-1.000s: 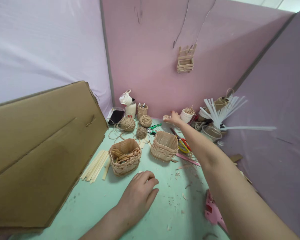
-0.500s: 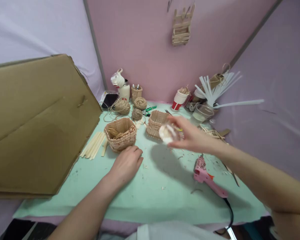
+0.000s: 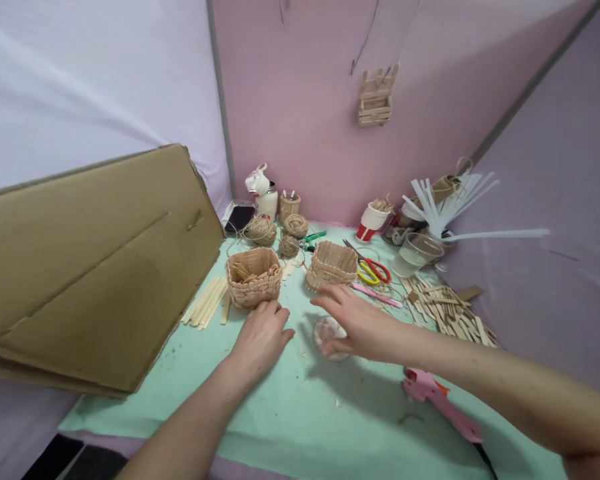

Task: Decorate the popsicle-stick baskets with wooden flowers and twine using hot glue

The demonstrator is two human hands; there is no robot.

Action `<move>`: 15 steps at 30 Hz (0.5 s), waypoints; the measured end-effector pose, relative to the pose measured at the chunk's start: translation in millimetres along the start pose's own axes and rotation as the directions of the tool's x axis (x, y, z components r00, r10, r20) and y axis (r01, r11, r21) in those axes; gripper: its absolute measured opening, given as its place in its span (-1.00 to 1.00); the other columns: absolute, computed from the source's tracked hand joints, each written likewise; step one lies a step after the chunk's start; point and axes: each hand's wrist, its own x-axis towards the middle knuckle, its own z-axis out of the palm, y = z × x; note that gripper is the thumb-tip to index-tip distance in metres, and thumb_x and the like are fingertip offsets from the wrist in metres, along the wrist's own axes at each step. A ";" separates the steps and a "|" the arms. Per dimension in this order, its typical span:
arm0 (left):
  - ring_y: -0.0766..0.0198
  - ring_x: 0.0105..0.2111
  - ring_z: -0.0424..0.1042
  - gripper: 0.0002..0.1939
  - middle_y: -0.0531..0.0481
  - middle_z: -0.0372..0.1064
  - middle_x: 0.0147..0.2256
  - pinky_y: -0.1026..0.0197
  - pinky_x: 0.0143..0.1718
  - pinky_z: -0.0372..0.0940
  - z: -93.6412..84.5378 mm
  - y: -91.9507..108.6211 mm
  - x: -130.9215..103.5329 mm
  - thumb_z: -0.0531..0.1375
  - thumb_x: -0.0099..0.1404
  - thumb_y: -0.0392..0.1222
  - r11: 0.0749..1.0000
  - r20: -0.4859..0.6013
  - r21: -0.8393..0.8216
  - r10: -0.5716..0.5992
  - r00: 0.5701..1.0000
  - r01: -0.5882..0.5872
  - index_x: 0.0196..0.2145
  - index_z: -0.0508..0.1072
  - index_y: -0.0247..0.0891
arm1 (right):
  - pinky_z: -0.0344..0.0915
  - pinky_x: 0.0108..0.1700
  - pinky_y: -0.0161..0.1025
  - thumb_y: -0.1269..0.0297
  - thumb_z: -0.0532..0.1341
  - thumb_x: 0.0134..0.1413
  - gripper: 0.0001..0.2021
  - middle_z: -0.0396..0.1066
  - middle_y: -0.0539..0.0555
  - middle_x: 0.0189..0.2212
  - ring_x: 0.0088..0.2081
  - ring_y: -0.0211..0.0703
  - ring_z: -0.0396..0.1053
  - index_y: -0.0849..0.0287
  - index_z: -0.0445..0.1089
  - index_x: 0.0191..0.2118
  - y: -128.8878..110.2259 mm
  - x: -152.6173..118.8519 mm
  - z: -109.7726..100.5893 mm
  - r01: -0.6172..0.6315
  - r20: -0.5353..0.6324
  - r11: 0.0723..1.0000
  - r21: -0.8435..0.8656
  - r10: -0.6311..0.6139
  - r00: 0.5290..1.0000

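My left hand [image 3: 261, 333] lies on the table with its fingers down, open, close in front of a woven basket [image 3: 254, 293] that has short wooden pieces in it. My right hand [image 3: 357, 323] hovers with fingers apart over a small round clear dish [image 3: 325, 340], which stands on the table with whitish contents. The thumb overlaps the dish's near side; whether it touches cannot be made out. Just beyond the right fingers stands a second woven basket [image 3: 331, 268]. A pink glue gun [image 3: 443, 403] lies below my right forearm.
Flat wooden strips [image 3: 207, 303] lie beside the left basket. Scissors [image 3: 373, 267] and a pink-handled tool [image 3: 377, 295] lie right of the second basket, near scattered craft sticks [image 3: 445, 307]. Twine balls [image 3: 261, 230] sit behind. A large cardboard sheet [image 3: 95, 267] leans at left.
My right hand has lowered the clear dish from the air to the table and its fingers have spread. The camera view has shifted. My left hand stays by the left basket.
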 end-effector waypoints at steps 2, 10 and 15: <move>0.05 -0.10 0.29 -0.81 -0.17 0.34 -0.17 0.06 -0.09 0.19 -1.6 2.7 -0.6 0.12 0.23 -0.17 1.000 0.020 0.003 -0.018 1.000 0.018 -0.23 0.43 -0.29 | 0.20 0.06 0.06 0.17 0.30 -0.02 -0.52 0.27 0.22 0.00 0.06 0.09 0.21 0.13 0.25 0.04 -11.5 21.8 -21.6 0.057 -0.075 0.996 -0.071 -0.062 0.995; 0.01 -0.02 0.23 -0.76 -0.20 0.32 -0.09 0.04 -0.03 0.17 -0.3 5.3 -1.5 0.16 0.19 -0.19 0.999 0.050 0.013 -0.046 0.998 0.045 -0.19 0.44 -0.30 | 0.23 0.00 -0.06 0.34 0.37 -0.19 -0.60 0.07 0.22 0.11 0.02 0.02 0.22 0.19 0.32 -0.15 -14.3 119.6 -16.7 0.240 -0.101 0.971 -0.021 -0.241 0.965; 0.00 -0.03 0.24 -0.74 -0.19 0.33 -0.11 0.03 -0.06 0.19 0.4 4.6 -1.5 0.18 0.18 -0.16 0.999 0.059 -0.002 -0.047 0.997 0.047 -0.17 0.43 -0.30 | 0.27 -0.22 -0.20 0.50 0.31 -0.20 -0.74 0.00 0.21 0.15 -0.28 -0.24 0.33 0.23 0.32 -0.29 -14.0 129.1 -1.6 0.182 -0.094 0.983 0.016 -0.180 0.979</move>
